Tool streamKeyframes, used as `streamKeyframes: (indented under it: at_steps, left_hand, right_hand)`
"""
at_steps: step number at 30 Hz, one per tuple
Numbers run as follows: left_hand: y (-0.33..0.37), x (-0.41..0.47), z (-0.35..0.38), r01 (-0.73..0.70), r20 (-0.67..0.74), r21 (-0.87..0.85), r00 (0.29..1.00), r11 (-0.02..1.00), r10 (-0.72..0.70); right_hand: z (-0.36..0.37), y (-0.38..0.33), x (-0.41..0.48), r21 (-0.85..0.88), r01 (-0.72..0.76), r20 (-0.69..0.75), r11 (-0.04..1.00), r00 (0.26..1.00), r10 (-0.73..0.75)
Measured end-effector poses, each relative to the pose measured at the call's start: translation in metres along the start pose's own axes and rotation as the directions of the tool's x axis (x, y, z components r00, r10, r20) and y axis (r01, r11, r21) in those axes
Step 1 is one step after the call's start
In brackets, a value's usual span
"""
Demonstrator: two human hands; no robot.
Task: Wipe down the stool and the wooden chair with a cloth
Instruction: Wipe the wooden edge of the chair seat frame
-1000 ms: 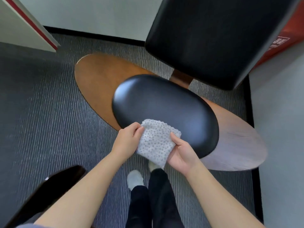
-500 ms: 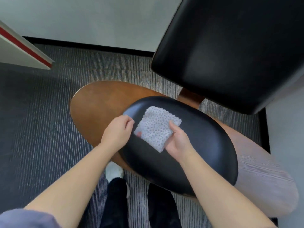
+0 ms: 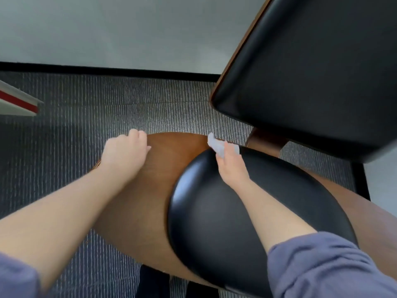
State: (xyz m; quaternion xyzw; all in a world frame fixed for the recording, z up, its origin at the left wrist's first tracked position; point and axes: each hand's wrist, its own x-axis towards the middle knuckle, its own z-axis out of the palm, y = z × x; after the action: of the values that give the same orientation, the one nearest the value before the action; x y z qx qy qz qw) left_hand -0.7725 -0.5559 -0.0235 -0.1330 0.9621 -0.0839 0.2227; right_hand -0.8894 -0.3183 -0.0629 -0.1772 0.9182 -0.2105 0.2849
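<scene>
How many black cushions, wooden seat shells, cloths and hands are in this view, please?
Black cushions: 2 (seat pad, backrest)
Wooden seat shell: 1
White cloth: 1
Hands: 2 (left hand, right hand)
Total: 6

Both bare forearms reach far. The left hand [image 3: 126, 154] curls its fingers over the chair [image 3: 171, 155] edge; the right hand [image 3: 233, 168] pinches the cloth [image 3: 214, 144].
</scene>
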Motion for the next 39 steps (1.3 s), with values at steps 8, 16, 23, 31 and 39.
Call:
streamKeyframes:
  at_steps: [8,16,23,31,39]
  left_hand:
    - [-0.005,0.016,0.010,-0.026,-0.082,-0.120,0.997,0.992,0.016]
    - [-0.008,0.018,0.015,-0.039,-0.152,-0.192,0.988,0.981,0.009]
    - [-0.007,0.022,0.016,-0.077,-0.187,-0.242,0.982,0.967,0.031]
    - [-0.006,0.023,0.014,-0.076,-0.155,-0.257,0.987,0.964,0.036]
    - [-0.006,0.023,0.010,-0.079,-0.144,-0.262,0.989,0.962,0.042]
  right_hand:
    - [0.022,0.050,0.051,-0.456,-0.006,-0.052,0.890,0.998,-0.020]
    - [0.025,0.055,0.067,-0.248,-0.005,0.055,0.969,0.998,0.019]
    - [0.025,0.066,0.076,-0.206,0.030,0.127,0.978,0.992,-0.004]
    - [0.033,0.067,0.075,-0.253,0.152,0.174,0.955,0.979,-0.110]
    - [0.053,0.025,0.084,-0.116,0.184,0.099,0.976,0.980,-0.173]
